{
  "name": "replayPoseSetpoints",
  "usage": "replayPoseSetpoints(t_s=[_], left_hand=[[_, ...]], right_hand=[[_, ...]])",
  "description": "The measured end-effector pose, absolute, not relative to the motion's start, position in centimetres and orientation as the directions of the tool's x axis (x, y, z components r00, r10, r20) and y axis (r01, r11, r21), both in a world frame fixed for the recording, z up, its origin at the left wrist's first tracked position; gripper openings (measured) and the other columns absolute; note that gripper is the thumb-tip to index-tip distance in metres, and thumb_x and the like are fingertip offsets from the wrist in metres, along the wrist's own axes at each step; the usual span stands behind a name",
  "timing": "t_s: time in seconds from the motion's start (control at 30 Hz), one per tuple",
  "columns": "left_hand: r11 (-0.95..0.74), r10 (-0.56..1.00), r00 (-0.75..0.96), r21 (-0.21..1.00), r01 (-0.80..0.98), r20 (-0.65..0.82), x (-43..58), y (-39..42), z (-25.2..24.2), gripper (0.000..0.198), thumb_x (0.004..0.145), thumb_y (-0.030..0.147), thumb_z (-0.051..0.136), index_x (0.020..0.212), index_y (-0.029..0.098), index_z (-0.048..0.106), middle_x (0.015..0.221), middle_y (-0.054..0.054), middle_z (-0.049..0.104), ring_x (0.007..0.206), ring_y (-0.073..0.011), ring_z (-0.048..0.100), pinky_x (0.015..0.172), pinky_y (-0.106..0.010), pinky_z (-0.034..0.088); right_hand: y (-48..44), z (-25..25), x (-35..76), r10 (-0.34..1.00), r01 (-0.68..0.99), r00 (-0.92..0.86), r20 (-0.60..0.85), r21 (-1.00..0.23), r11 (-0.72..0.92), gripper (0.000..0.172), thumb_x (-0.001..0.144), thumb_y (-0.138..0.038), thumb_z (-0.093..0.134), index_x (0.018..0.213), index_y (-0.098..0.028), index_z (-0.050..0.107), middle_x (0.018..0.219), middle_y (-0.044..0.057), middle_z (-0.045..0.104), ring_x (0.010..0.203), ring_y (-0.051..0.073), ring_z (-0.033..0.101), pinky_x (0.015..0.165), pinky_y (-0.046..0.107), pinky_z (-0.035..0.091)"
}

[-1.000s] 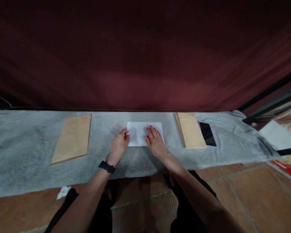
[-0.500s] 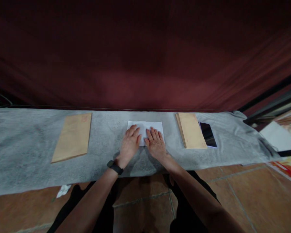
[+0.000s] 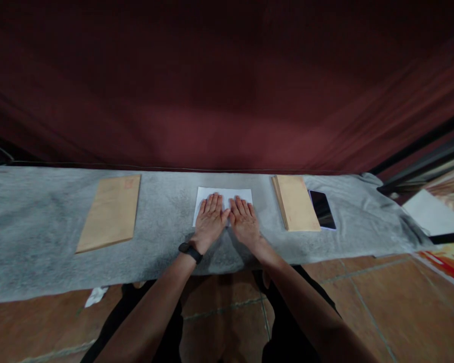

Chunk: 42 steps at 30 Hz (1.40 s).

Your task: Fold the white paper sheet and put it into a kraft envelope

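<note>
A folded white sheet of paper (image 3: 227, 193) lies in the middle of a grey felt mat (image 3: 166, 222). My left hand (image 3: 210, 221), with a black watch on its wrist, lies flat on the paper's left half, fingers stretched out. My right hand (image 3: 244, 221) lies flat on the right half, its thumb touching the left thumb. Both palms press down and cover most of the sheet; only its far edge and corners show.
A single brown envelope (image 3: 109, 213) lies on the mat to the left. A stack of brown envelopes (image 3: 297, 202) lies to the right, with a dark phone (image 3: 322, 209) beside it. A dark red curtain hangs behind. Tiled floor and a paper scrap (image 3: 95, 296) lie nearer me.
My left hand moved from the paper's left edge, where it was curled, onto the sheet and flattened beside my right hand. The right hand stayed on the paper.
</note>
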<state>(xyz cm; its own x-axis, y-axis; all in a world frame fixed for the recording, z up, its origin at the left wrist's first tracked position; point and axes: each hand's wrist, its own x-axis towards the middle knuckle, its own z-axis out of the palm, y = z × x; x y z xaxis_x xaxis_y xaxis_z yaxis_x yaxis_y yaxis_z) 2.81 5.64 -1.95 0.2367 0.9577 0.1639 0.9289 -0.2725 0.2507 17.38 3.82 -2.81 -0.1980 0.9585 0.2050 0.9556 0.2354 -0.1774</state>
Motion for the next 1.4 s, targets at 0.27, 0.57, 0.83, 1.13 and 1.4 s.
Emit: replayPoseSetpoints(t_s=[0.27, 0.57, 0.83, 1.13, 1.4], left_hand=[[-0.139, 0.978, 0.099, 0.221, 0.965, 0.183, 0.4, 6.2, -2.3, 0.061, 0.101, 0.035, 0.034, 0.155, 0.007, 0.033, 0.162, -0.02, 0.033, 0.153, -0.0291, 0.026, 0.124, -0.048, 0.019], [-0.086, 0.983, 0.056, 0.177, 0.98, 0.172, -1.3, 5.5, -0.7, 0.06, 0.099, 0.031, 0.036, 0.151, 0.001, 0.038, 0.153, -0.024, 0.046, 0.142, -0.0356, 0.042, 0.116, -0.049, 0.033], [-0.084, 0.991, 0.05, 0.288, 0.954, 0.126, -2.4, 5.2, 1.3, 0.057, 0.094, 0.026, 0.048, 0.146, 0.002, 0.044, 0.126, -0.022, 0.064, 0.119, -0.0311, 0.06, 0.107, -0.042, 0.045], [0.055, 0.998, -0.068, 0.594, 0.803, -0.001, -3.0, 6.3, 0.7, 0.06, 0.08, 0.011, 0.064, 0.14, 0.016, 0.055, 0.127, -0.013, 0.061, 0.108, -0.024, 0.066, 0.101, -0.037, 0.052], [0.001, 1.0, -0.014, 0.7, 0.714, 0.013, -4.0, 4.3, 0.1, 0.057, 0.078, 0.011, 0.066, 0.135, 0.018, 0.059, 0.124, -0.011, 0.06, 0.107, -0.0232, 0.065, 0.095, -0.039, 0.056]], right_hand=[[4.6, -3.1, 19.7, 0.973, 0.966, -0.119, 0.198, -0.202, 0.159, 0.053, 0.107, -0.034, 0.03, 0.156, -0.014, 0.036, 0.162, 0.013, 0.034, 0.149, 0.028, 0.033, 0.121, 0.05, 0.023], [4.7, -3.1, 22.9, 0.986, 0.988, -0.029, 0.165, -0.142, 0.052, 0.054, 0.106, -0.033, 0.031, 0.156, -0.012, 0.036, 0.163, 0.013, 0.033, 0.148, 0.032, 0.033, 0.12, 0.053, 0.023], [4.6, -2.2, 23.8, 0.988, 0.993, -0.004, 0.153, -0.114, 0.022, 0.054, 0.104, -0.032, 0.036, 0.151, -0.008, 0.045, 0.16, 0.017, 0.036, 0.147, 0.035, 0.035, 0.119, 0.055, 0.024], [5.0, -1.1, 21.2, 0.975, 0.965, -0.083, 0.206, -0.227, 0.13, 0.054, 0.103, -0.028, 0.036, 0.152, -0.007, 0.041, 0.163, 0.018, 0.029, 0.152, 0.031, 0.027, 0.121, 0.052, 0.025], [3.9, -1.8, 15.8, 0.934, 0.854, -0.304, 0.188, -0.379, 0.355, 0.052, 0.106, -0.037, 0.032, 0.152, -0.015, 0.044, 0.162, 0.01, 0.037, 0.151, 0.022, 0.03, 0.123, 0.043, 0.029]])
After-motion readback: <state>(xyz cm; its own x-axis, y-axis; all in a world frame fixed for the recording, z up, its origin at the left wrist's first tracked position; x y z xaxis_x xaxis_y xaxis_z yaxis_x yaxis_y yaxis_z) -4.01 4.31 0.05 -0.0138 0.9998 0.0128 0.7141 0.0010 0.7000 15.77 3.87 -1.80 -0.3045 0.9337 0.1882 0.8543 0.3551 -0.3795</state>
